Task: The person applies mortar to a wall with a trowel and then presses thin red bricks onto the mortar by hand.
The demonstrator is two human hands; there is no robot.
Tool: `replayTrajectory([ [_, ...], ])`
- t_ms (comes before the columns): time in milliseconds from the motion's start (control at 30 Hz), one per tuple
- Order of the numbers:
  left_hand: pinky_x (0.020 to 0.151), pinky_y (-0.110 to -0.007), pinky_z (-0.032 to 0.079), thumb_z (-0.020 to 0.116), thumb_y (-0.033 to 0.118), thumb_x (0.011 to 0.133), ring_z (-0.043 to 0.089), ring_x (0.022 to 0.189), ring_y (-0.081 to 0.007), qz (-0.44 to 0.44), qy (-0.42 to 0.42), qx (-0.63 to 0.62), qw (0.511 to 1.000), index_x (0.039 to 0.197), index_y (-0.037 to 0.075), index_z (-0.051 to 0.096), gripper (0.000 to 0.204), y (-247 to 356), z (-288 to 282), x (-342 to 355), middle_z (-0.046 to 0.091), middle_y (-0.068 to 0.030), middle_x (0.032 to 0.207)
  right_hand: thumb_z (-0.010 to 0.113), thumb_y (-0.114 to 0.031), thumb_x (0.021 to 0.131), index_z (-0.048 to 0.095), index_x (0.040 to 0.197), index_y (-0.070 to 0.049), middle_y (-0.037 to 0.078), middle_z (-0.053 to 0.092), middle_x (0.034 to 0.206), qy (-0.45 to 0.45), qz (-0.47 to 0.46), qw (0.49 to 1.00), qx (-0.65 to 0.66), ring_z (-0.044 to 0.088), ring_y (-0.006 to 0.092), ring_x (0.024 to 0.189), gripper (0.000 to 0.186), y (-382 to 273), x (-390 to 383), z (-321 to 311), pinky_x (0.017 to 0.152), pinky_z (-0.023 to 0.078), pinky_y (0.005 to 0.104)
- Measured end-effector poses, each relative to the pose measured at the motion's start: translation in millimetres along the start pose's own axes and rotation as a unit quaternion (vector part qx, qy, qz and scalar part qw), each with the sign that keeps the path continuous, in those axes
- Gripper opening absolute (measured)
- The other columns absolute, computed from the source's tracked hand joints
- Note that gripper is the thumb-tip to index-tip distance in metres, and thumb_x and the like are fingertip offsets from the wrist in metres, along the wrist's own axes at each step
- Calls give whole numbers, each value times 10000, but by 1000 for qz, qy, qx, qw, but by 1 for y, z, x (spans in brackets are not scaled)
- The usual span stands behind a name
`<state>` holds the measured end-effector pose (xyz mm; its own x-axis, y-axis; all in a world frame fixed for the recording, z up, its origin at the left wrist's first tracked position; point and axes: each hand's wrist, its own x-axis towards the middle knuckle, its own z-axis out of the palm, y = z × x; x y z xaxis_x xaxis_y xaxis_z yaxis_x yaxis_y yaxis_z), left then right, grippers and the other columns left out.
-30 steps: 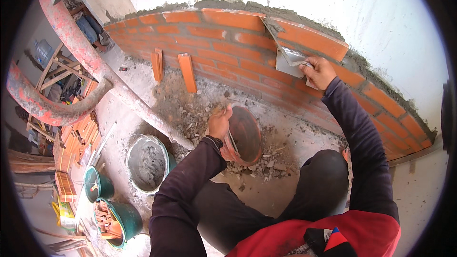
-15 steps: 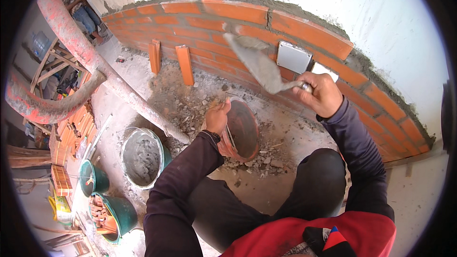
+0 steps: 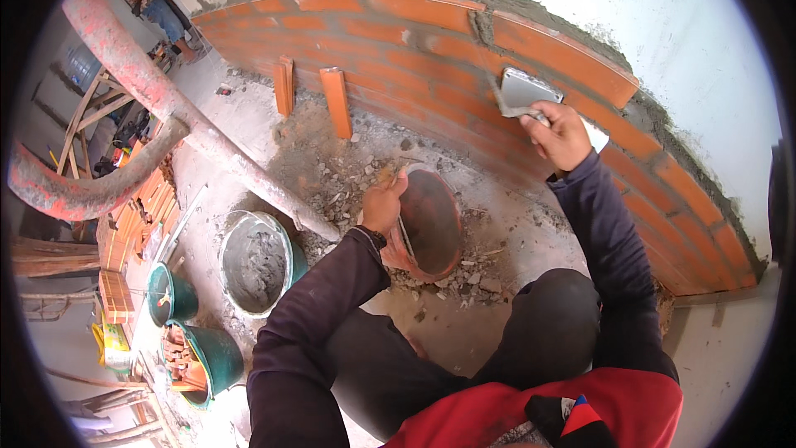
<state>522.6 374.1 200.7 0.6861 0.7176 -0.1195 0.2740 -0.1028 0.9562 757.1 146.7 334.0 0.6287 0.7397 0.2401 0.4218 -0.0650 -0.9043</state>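
Observation:
My right hand (image 3: 560,133) is closed on the handle of a trowel (image 3: 518,111), raised in front of the brick wall (image 3: 387,58). Its blurred blade is turned nearly edge-on. Just behind it are a grey square panel (image 3: 533,87) in the wall and a white one (image 3: 595,137), partly behind my hand. My left hand (image 3: 383,203) is closed on the rim or handle of a stained red bucket (image 3: 435,224), tilted on the rubble. Two upright bricks (image 3: 336,101) stand near the wall's foot.
A paint-spattered curved metal frame (image 3: 141,83) crosses the left. A bucket of mortar (image 3: 257,270), green buckets (image 3: 211,357), brick stacks (image 3: 114,303) and a wooden stand (image 3: 83,124) are beside me. A person (image 3: 157,12) is at the far upper left.
The trowel in my right hand came away from the wall with its blade showing broad side, then swung back up near the grey panel, edge-on. My left hand stays at the red bucket.

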Motion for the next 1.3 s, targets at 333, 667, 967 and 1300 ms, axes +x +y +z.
replayTrajectory([
  [333, 877, -278, 448, 571, 427, 967, 592, 967, -125, -7, -26, -48, 998, 1230, -45, 617, 543, 12, 3, 0, 691, -97, 1052, 643, -182, 919, 656, 886, 11, 13, 530, 573, 33, 38, 998, -40, 492, 80, 452, 196, 6, 23, -16, 441, 382, 273],
  [667, 807, -282, 467, 629, 432, 935, 617, 884, -126, -26, 1, 33, 999, 1109, -38, 689, 505, 41, 6, -13, 714, -79, 937, 696, -147, 862, 648, 888, 26, 127, 588, 632, 132, -150, 916, -349, 564, 219, 515, 181, -5, -10, -46, 526, 456, 336],
  [967, 904, -289, 435, 538, 378, 994, 605, 1049, -153, 33, 8, -20, 999, 1183, -68, 637, 494, -13, -3, 13, 683, -135, 1147, 665, -107, 908, 661, 980, -26, 3, 588, 640, -280, 143, 945, 95, 511, 102, 461, 109, -14, -70, 2, 438, 406, 265],
  [1300, 904, -293, 448, 559, 344, 983, 626, 1013, -163, 1, 18, -78, 997, 1195, -95, 617, 490, -7, -24, 3, 692, -129, 1137, 592, -79, 946, 566, 981, -4, 58, 605, 697, -232, 121, 940, 217, 522, 89, 477, 87, 14, -68, 20, 429, 432, 242],
])
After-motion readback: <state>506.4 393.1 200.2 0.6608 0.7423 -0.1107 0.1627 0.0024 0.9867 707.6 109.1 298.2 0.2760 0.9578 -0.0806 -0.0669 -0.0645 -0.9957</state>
